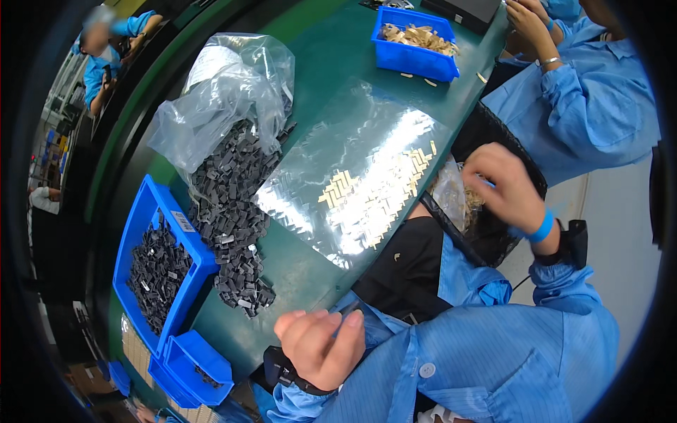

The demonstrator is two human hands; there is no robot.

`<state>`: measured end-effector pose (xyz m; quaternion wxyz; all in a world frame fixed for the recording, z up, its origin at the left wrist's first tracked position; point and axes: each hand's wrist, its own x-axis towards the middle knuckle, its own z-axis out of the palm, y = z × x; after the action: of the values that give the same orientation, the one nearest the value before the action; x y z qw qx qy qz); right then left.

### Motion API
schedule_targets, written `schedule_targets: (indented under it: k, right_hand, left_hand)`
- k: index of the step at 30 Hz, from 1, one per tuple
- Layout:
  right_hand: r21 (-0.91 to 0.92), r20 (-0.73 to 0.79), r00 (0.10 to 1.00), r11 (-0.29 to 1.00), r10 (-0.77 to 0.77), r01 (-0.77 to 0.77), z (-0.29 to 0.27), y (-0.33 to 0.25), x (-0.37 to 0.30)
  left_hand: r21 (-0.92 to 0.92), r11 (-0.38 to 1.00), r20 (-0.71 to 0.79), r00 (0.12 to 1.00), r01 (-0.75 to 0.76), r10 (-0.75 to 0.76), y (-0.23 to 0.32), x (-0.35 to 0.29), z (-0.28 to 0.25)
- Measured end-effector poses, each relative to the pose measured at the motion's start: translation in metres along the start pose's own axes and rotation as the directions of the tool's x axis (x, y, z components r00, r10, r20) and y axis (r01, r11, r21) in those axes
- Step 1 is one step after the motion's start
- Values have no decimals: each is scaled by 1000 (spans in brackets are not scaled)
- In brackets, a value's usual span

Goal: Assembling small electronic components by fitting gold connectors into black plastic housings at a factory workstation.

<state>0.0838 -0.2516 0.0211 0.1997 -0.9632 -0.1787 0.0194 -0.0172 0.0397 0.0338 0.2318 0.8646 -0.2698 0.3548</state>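
My left hand [321, 349] is closed near the front table edge, with a small black plastic piece [350, 307] pinched at its fingertips. Off the table's right edge, my right hand [504, 187] hangs above a black-lined bin [486, 247], its fingers loosely bent and apart, with nothing visible in them. In that bin lie a clear bag and tan scraps [471, 204]. Between my hands, a glossy transparent sheet [300, 158] rests on the green table, bearing rows of small cream pieces [384, 204]. To its left spreads a heap of black plastic pieces [236, 183].
A clear plastic bag [240, 84] lies over the heap's far end. Left stands a large blue bin [204, 257] of black pieces, beside a smaller blue bin [218, 366]. A blue tray [416, 63] holds tan strips at the back. A co-worker's blue sleeve [592, 99] is at right.
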Motion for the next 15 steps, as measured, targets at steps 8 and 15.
schedule_targets:
  k: [8,15]
  right_hand:
    - [920,195,803,388,-563,48,17,-96,26]
    - [923,276,722,385,-634,-15,18,-102,33]
  left_hand:
    - [136,978,121,982,-160,144,7,-3,-9]
    - [83,991,122,988,-107,96,6,-8,-9]
